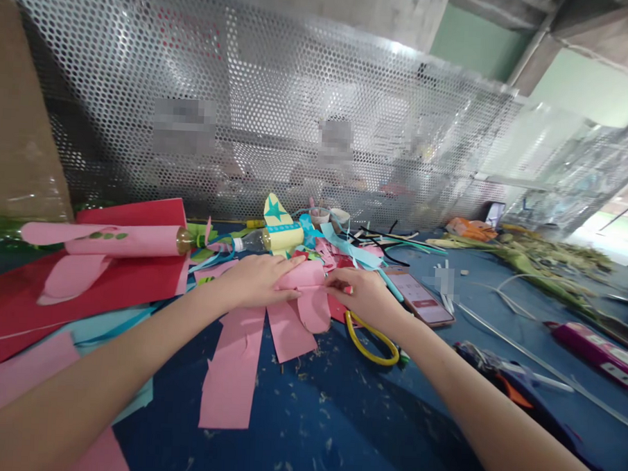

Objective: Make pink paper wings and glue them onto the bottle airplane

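In the head view, my left hand [260, 280] lies over the left part of a pink paper roll [312, 277], thumb below and fingers on top. A rounded pink flap [315, 310] hangs from the roll's front. At its right end, the fingertips of my right hand [366, 293] are pinched together against the paper. What is inside the roll is hidden. Just below it lie a long pink paper strip [232, 378] and a shorter pink piece [291, 335]. A yellow loop handle [374, 346] lies beneath my right wrist.
A bottle wrapped in pink paper [131, 241] lies on red sheets [135, 287] at left. Behind my hands is a bottle with yellow and blue paper [280, 237]. Rightward are a phone [423, 299], dark-handled scissors [526, 390] and a purple box [595, 352]. Perforated metal [290, 75] stands behind.
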`<state>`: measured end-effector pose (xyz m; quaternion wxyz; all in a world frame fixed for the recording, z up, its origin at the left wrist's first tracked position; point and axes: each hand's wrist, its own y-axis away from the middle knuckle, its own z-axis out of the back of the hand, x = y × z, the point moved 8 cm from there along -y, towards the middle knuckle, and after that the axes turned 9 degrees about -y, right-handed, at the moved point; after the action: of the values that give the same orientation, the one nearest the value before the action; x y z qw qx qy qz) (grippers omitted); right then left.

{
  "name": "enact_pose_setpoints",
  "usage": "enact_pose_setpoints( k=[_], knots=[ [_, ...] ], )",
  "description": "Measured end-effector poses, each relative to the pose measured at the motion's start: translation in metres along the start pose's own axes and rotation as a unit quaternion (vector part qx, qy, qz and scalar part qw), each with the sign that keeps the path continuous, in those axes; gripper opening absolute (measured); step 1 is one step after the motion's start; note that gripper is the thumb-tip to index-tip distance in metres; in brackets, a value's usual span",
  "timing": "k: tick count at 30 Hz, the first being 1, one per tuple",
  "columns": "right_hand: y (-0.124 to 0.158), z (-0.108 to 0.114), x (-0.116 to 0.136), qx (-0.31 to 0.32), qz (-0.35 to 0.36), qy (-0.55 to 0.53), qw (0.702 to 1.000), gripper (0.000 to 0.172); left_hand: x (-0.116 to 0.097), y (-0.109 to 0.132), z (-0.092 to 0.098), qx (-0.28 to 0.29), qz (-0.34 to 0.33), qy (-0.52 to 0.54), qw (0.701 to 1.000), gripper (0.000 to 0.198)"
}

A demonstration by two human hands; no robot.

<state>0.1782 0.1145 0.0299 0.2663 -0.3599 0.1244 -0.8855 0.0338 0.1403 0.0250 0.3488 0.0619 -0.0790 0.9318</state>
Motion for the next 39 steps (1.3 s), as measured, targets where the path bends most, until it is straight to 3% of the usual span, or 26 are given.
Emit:
enact_pose_setpoints(
  k=[6, 11, 13, 15, 18, 20, 22, 31, 39],
  knots=[
    [0.001, 0.002, 0.0, 0.001, -0.003, -0.041, 0.999, 0.022, 0.0, 0.0, 0.0, 0.007, 0.001, 0.011, 1.0, 0.075],
    [0.004, 0.009, -0.008, 0.01, -0.023, -0.118, 0.993, 0.013, 0.001, 0.0, 0.007, 0.011, -0.002, 0.029, 1.0, 0.088],
    [0.005, 0.01, -0.015, 0.007, -0.038, -0.159, 0.987, 0.011, -0.001, 0.001, 0.018, -0.014, -0.011, 0.039, 0.999, 0.08],
    [0.005, 0.011, -0.021, 0.004, -0.049, -0.197, 0.979, 0.017, -0.003, 0.002, 0.033, -0.06, -0.023, 0.091, 0.994, 0.058],
    [0.004, 0.012, -0.023, 0.0, -0.053, -0.237, 0.97, 0.021, -0.005, 0.003, 0.044, -0.081, -0.029, 0.3, 0.95, 0.032],
    [0.003, 0.013, -0.022, -0.006, -0.052, -0.251, 0.967, 0.021, -0.005, 0.001, 0.04, -0.061, -0.01, 0.433, 0.899, 0.027],
    [0.002, 0.015, -0.02, -0.014, -0.052, -0.255, 0.965, 0.02, -0.005, 0.0, 0.037, -0.061, 0.007, 0.495, 0.867, 0.027],
    [0.005, 0.022, -0.007, -0.036, -0.048, -0.213, 0.975, 0.01, -0.006, 0.001, 0.043, -0.115, 0.065, 0.48, 0.867, 0.011],
    [0.006, 0.027, -0.002, -0.046, -0.053, -0.197, 0.978, 0.018, -0.003, 0.001, 0.044, -0.135, 0.075, 0.476, 0.866, 0.01]
  ],
)
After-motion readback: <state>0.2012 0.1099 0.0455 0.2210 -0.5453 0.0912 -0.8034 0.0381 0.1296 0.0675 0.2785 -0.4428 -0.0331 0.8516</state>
